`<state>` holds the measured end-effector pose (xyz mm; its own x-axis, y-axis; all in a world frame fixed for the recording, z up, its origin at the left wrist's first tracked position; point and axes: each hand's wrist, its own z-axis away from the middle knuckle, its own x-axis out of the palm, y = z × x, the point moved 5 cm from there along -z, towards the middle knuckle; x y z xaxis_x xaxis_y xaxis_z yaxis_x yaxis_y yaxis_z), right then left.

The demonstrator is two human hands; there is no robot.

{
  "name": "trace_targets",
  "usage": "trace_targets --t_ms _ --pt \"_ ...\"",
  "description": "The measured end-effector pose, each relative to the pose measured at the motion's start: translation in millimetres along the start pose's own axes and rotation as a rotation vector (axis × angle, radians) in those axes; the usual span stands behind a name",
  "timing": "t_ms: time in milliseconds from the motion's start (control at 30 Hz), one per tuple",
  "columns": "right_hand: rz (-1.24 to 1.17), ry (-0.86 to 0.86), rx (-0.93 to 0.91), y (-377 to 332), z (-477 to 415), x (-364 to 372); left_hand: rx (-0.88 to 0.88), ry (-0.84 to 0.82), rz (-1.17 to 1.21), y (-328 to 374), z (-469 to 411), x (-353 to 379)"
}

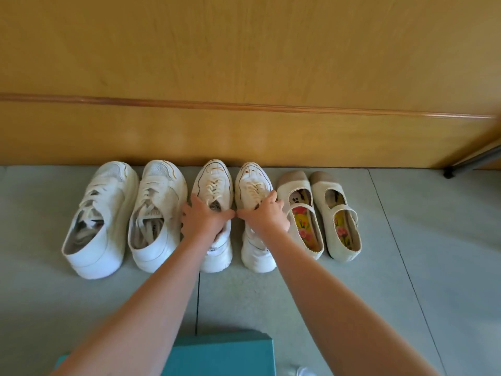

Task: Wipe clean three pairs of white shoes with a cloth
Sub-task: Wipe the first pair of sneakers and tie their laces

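Three pairs of white shoes stand in a row on the grey floor, toes toward the wooden wall. At the left is a chunky white sneaker pair (99, 218), in the middle a laced sneaker pair, at the right cream strap flats (318, 210) with flowered insoles. My left hand (204, 219) grips the left middle sneaker (212, 180) at its opening. My right hand (267, 213) grips the right middle sneaker (252, 180) over its tongue and laces. Both sneakers sit on the floor. No cloth is in view.
A wooden wall panel (244, 63) rises right behind the shoes. A teal box (225, 356) sits at the bottom edge between my forearms. A dark metal leg (471, 161) angles in at the right. Grey floor tiles (420, 267) lie to the right.
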<state>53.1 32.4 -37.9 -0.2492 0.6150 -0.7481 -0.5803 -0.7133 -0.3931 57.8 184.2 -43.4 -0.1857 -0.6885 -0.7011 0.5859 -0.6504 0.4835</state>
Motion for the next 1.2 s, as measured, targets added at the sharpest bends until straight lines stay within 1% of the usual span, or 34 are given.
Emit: trace_targets --t_ms 100,233,433,633,800,900,1000,1200 --pt "0.018 0.058 0.026 2 -3 5 -0.013 0.027 0.042 -1 -5 9" --pt "0.017 0.062 0.052 4 -3 3 0.029 0.122 0.068 -1 -5 10" --pt "-0.055 0.102 0.068 6 5 -3 0.058 0.165 0.133 -2 -1 3" --pt "-0.124 0.186 0.009 -1 41 -32 0.188 0.248 0.154 13 32 -30" --pt "-0.147 0.225 -0.053 -18 106 -65 0.282 0.315 0.175 19 88 -81" --pt "-0.174 0.235 -0.073 -21 155 -74 0.303 0.341 0.171 5 128 -107" --pt "-0.145 0.216 -0.072 -14 207 -69 0.269 0.326 0.207 -26 169 -121" --pt "-0.092 0.152 -0.031 24 292 -22 0.192 0.281 0.232 -113 241 -115"
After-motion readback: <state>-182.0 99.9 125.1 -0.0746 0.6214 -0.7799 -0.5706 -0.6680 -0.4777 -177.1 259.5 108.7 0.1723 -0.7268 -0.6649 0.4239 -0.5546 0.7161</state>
